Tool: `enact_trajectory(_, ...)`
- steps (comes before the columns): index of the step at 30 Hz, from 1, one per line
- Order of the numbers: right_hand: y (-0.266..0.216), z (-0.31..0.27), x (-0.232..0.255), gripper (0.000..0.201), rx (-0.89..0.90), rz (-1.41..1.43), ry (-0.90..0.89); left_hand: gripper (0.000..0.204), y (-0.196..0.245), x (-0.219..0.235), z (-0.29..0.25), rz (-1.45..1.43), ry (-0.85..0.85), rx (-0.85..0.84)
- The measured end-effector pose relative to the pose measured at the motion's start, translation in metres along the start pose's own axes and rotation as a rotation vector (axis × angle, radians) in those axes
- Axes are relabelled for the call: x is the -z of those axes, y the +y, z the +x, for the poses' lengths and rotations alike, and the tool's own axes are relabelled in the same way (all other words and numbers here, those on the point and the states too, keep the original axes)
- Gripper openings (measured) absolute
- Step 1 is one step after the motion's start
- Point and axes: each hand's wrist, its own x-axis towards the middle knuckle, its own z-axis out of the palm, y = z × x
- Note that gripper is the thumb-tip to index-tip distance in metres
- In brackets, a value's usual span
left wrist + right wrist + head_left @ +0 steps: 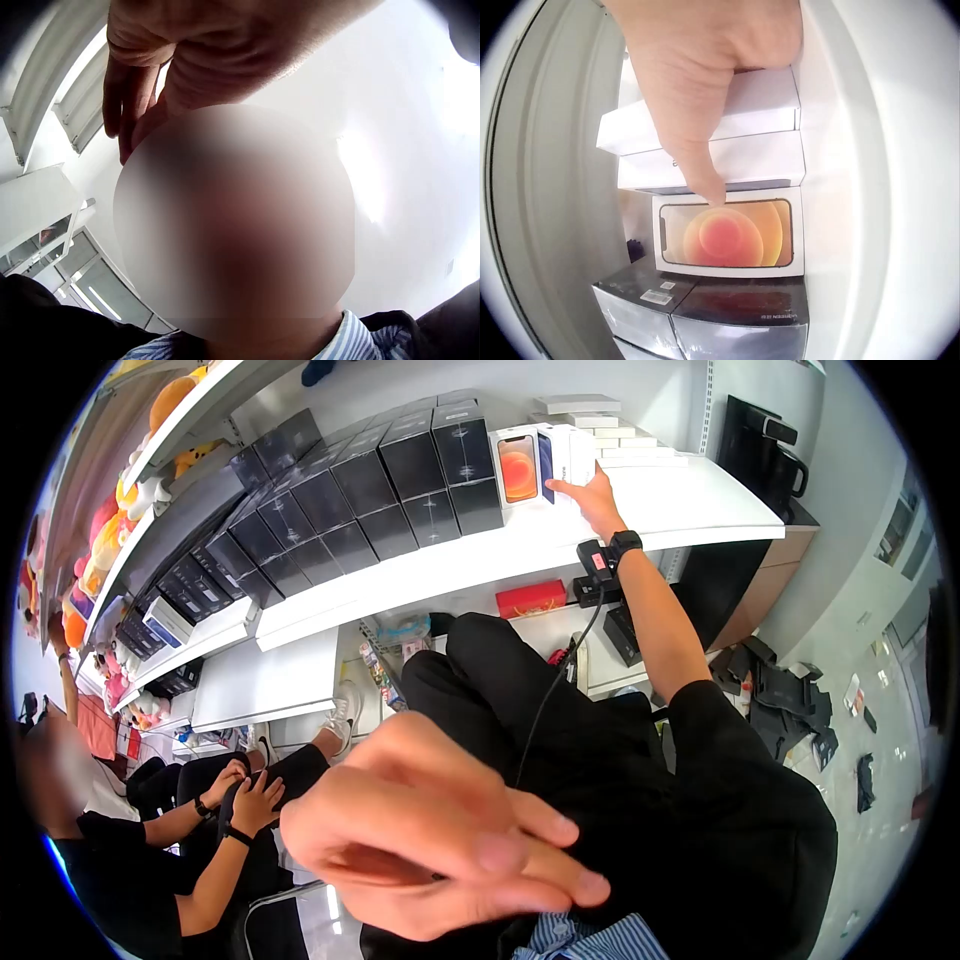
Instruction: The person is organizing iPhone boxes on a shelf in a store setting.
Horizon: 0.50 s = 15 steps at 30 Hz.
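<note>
My right hand (598, 505) is at a row of upright white phone boxes (575, 450) on the white shelf. In the right wrist view, the thumb of my right hand (694, 97) reaches over white boxes (742, 154) to the edge of a box with an orange phone picture (727, 236); the other fingers are mostly hidden. My left hand (430, 830) is raised close to the head camera, fingers loosely bent, with nothing visible in it. The left wrist view shows this left hand (202, 52) from below, beside a blurred area.
Black boxes (410, 460) stand stacked left of the white ones. More white boxes (610, 430) lie behind my right hand. A red box (530, 599) is under the shelf. Another person (130, 860) sits at the left. A cable (548, 695) hangs from my right wrist.
</note>
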Motion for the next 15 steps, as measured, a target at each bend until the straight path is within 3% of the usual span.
enact_trajectory(3, 0.000, -0.002, 0.000, 0.069, -0.009, 0.002, -0.005, 0.053, 0.006, 0.000, -0.012, -0.155, 0.010, 0.001)
enact_trajectory(6, -0.001, 0.000, -0.001, 0.069, -0.010, 0.013, -0.004, 0.079, 0.010, 0.009, 0.001, -0.221, -0.146, 0.027)
enact_trajectory(9, 0.005, 0.002, 0.001, 0.069, 0.007, 0.007, 0.000, 0.042, 0.001, -0.007, 0.009, -0.204, -0.051, -0.092)
enact_trajectory(10, 0.006, 0.002, 0.001, 0.069, 0.015, 0.004, -0.002, 0.044, 0.006, -0.004, 0.001, -0.188, -0.014, -0.060)
enact_trajectory(13, 0.005, 0.001, 0.001, 0.069, -0.002, 0.041, -0.017, 0.031, 0.003, -0.009, 0.001, -0.245, 0.124, -0.250)
enact_trajectory(15, 0.006, -0.001, 0.000, 0.069, -0.002, 0.027, -0.009, 0.023, -0.001, 0.002, 0.012, -0.502, -0.150, -0.480)
